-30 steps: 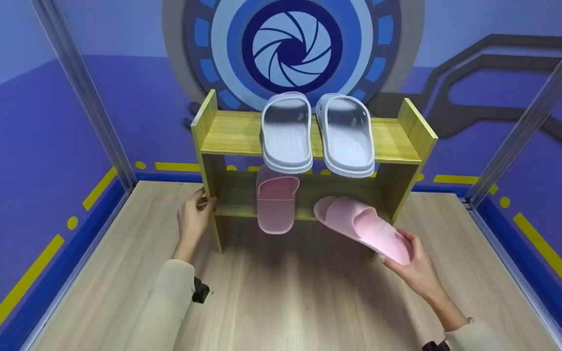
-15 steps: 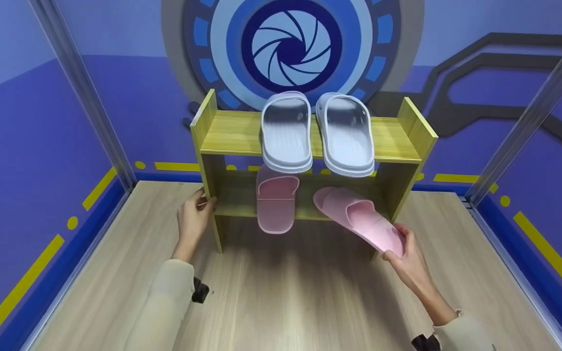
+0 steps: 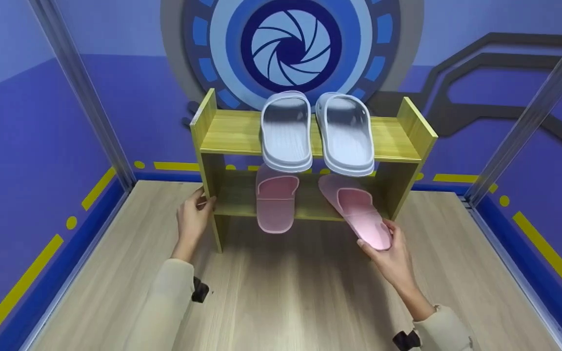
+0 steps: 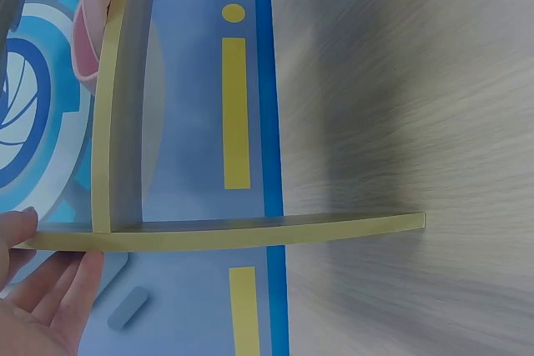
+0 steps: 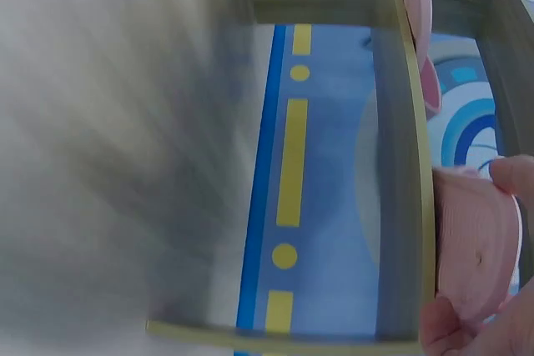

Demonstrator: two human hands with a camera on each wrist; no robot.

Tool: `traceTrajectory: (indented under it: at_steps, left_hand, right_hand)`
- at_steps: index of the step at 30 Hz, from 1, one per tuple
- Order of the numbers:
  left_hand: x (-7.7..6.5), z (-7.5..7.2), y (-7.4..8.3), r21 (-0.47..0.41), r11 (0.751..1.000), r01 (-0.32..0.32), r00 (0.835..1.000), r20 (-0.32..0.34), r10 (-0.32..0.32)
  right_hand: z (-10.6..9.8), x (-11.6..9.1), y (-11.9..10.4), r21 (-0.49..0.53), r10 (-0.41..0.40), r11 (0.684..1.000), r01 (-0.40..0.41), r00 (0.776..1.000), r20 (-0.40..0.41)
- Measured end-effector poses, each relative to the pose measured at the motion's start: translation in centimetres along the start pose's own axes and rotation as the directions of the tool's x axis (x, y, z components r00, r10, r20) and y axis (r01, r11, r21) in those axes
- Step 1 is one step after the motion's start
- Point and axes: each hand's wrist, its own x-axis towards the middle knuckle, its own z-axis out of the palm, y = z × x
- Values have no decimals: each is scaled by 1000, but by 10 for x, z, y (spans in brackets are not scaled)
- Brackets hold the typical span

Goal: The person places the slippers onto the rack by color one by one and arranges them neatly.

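Observation:
My right hand (image 3: 389,253) pinches the heel end of a pink slipper (image 3: 358,212), thumb on one edge and fingers on the other. The slipper's toe reaches in over the lower shelf (image 3: 234,200) of a small wooden shoe rack (image 3: 417,127), and its heel slants out to the right. Beside it, a second pink slipper (image 3: 276,204) lies on that shelf, heel jutting past the front edge. My left hand (image 3: 194,219) grips the rack's left side panel; in the left wrist view the thumb and fingers (image 4: 75,298) are on opposite faces of the board (image 4: 192,239).
On the top shelf (image 3: 234,131) stand two pale grey clogs (image 3: 287,134), toes toward the wall. The rack rests on a wood-grain tabletop (image 3: 281,302). Blue printed walls (image 3: 27,161) and metal posts (image 3: 86,92) enclose the back and sides.
My right hand has moved left and slightly up, bringing the slipper's heel around so it points more toward me, its toe now further over the lower shelf. The left hand stays in place.

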Motion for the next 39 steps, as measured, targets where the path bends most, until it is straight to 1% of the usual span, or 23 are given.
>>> traceTrajectory:
  at_steps: [3, 6, 8, 12, 13, 15, 19, 22, 24, 28, 31, 39]
  left_hand:
    - [0, 0, 0, -1, 1000, 4, 1000, 9, -4]
    - [0, 0, 0, -9, 1000, 2, 1000, 14, -2]
    - [0, -1, 0, -13, 1000, 3, 1000, 20, -2]
    - [0, -1, 0, -11, 1000, 11, 1000, 26, -11]
    - [0, 0, 0, -10, 1000, 12, 1000, 25, -12]
    - [0, 0, 0, -10, 1000, 14, 1000, 23, -14]
    - [0, 0, 0, -16, 1000, 15, 1000, 23, -14]
    - [0, 0, 0, -16, 1000, 9, 1000, 21, -8]
    - [1, 0, 0, -11, 1000, -5, 1000, 10, 5]
    - [2, 1, -1, -5, 1000, -31, 999, -13, 31]
    - [2, 1, -1, -13, 1000, -25, 1000, -14, 25]
    - [2, 0, 0, -16, 1000, -16, 1000, 2, 16]
  right_hand:
    - [8, 0, -4, 41, 4, 999, -4, 1000, 9]
    - [13, -1, -10, 111, 8, 994, -13, 999, 45]
    - [13, -3, -23, 177, 13, 984, -26, 997, 76]
    - [17, -5, -27, 287, -19, 958, -14, 993, 112]
    - [18, -5, -30, 301, -26, 954, -10, 993, 114]
    - [22, -6, -28, 323, -48, 946, 11, 993, 106]
    - [24, -9, -46, 334, -49, 942, 15, 994, 94]
    - [29, -10, -51, 320, -51, 947, 24, 996, 77]
    - [33, -10, -52, 318, -61, 947, 39, 996, 61]
    - [40, -10, -51, 343, -93, 936, 81, 995, 20]
    - [44, -9, -50, 356, -102, 930, 96, 995, 0]
    - [50, -7, -49, 338, -97, 936, 103, 995, -34]
